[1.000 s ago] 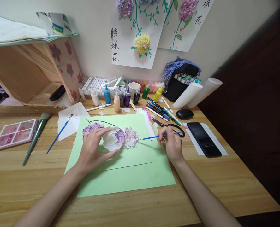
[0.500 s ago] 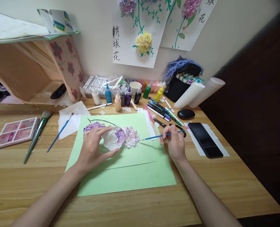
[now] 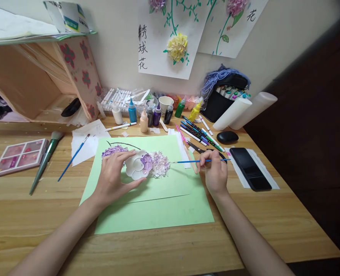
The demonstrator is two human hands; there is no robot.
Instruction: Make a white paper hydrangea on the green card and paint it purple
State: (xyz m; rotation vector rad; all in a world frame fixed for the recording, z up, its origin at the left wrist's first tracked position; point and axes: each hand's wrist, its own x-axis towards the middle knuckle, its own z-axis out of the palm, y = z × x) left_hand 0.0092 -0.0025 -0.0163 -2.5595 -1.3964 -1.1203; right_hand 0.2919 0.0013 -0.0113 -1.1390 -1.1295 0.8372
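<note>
My left hand [image 3: 114,174] grips a white flower-shaped paint palette [image 3: 133,165] by its edges, thumb below and fingers above. Purple paint [image 3: 147,163] lies in the palette's right wells. Between the fingers of my right hand [image 3: 215,172] is a thin blue paintbrush [image 3: 187,161], its tip pointing left, close to the right edge of a pale purple-and-white paper flower [image 3: 160,165]. Whether the bristles touch the petals I cannot tell. A darker purple flower [image 3: 114,150] is partly hidden behind my left hand. Both flowers lie on a light green sheet [image 3: 158,214] with a drawn dark stem.
Paint bottles [image 3: 156,115] line the back, beside a paper cup [image 3: 165,101] and a marker box [image 3: 116,99]. Pens [image 3: 197,132] and scissors [image 3: 195,146] lie behind my right hand; a phone [image 3: 250,168] is to the right. Another paintbrush [image 3: 73,158] and a large brush [image 3: 46,163] lie left.
The blue paintbrush has shifted slightly right and lies more level, its tip a little farther from the pale flower. My left hand keeps the palette in place; the camera view tilts slightly.
</note>
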